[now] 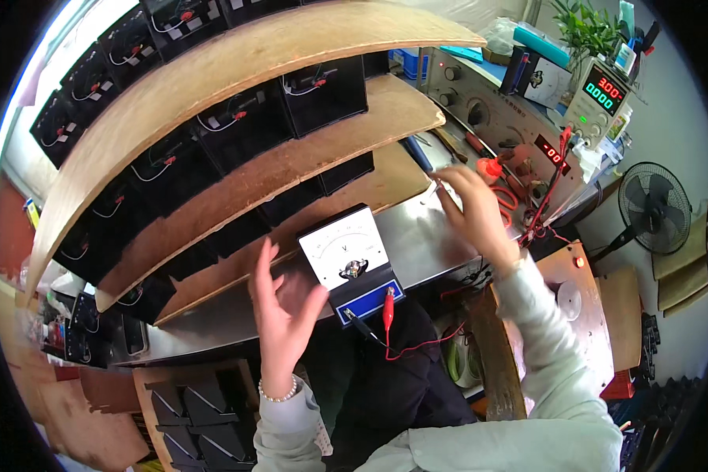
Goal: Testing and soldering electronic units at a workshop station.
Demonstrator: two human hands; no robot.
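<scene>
Presently: left hand (285, 311) with fingers spread and empty beside the black-cased white-dial analogue voltmeter (350, 259) on the steel table (417, 236), right hand (472, 208) pinching a thin pale wire end (436, 187); best kept clear of the red alligator clip (388, 305).

Analog voltmeter (348, 253), white dial in black case with blue base, tilted on steel bench edge; red crocodile clip (388, 305) and black crocodile clip (355, 319) attached at front.

1 analog meter (346, 250), 2 clips at 6 o'clock (1 red (388, 307), 1 black (357, 321)), 3 wooden shelves (291, 47), and 1 fan (651, 209) at 3 o'clock are counted.
</scene>
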